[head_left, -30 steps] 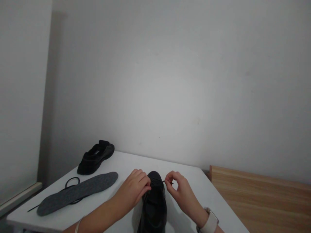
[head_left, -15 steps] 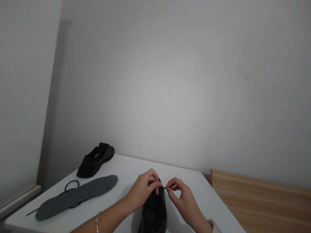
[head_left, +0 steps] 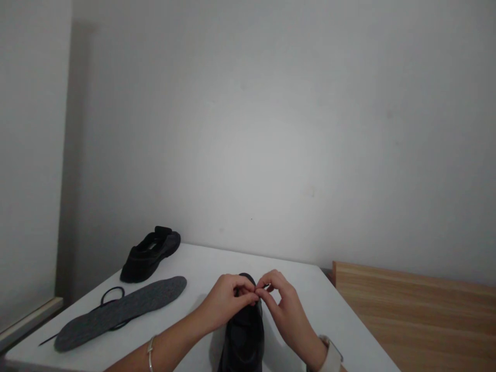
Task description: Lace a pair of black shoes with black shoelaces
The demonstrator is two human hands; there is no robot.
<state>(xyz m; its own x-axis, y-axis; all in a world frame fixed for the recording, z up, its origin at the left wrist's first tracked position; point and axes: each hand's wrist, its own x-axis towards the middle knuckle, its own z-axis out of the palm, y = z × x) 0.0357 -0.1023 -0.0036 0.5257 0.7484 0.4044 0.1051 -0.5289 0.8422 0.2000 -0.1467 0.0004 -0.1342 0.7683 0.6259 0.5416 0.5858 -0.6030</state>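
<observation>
From my end of the feed I could read no words, numbers or signs; a small pale patch (head_left: 152, 246) inside the far black shoe (head_left: 140, 264) was too tiny to make out.

Up front, the long black low-cut shoe (head_left: 244, 338) looks smooth and leather-like, a faint sheen inside its opening! Over left, the second black shoe, low and chunky-soled (head_left: 145, 261), reads duller, nearly matt. Now the long grey flat insole (head_left: 124, 312): mottled, felt-like cloth, thoroughly matt! The white, straight-edged tabletop (head_left: 310, 299) runs smooth with a soft satin look; the brown rectangular board (head_left: 411, 315) shows streaky wood grain. And there, a thin silvery bangle (head_left: 150, 354), polished metal, glinting!
</observation>
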